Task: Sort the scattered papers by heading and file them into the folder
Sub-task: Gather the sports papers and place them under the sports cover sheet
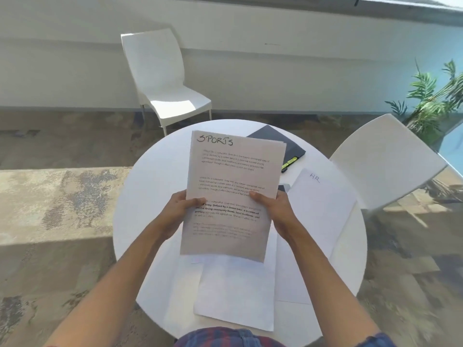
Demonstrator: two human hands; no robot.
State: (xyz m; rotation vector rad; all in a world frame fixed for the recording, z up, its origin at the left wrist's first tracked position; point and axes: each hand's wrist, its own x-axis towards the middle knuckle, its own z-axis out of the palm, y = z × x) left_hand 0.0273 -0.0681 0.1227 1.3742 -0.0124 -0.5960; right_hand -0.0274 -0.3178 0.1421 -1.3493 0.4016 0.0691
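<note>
Loose sheets (235,291) under your wrists; left hand (179,209), right hand (273,206) pinch SPORTS stack (233,196) mid-edge only; sheets could fan, slide, mix with HR sheet (323,201)

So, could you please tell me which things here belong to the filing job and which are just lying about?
Job: SPORTS sheets in both hands; HR sheet; loose papers; dark folder.
Lying about: far chair; right chair; plant.
</note>
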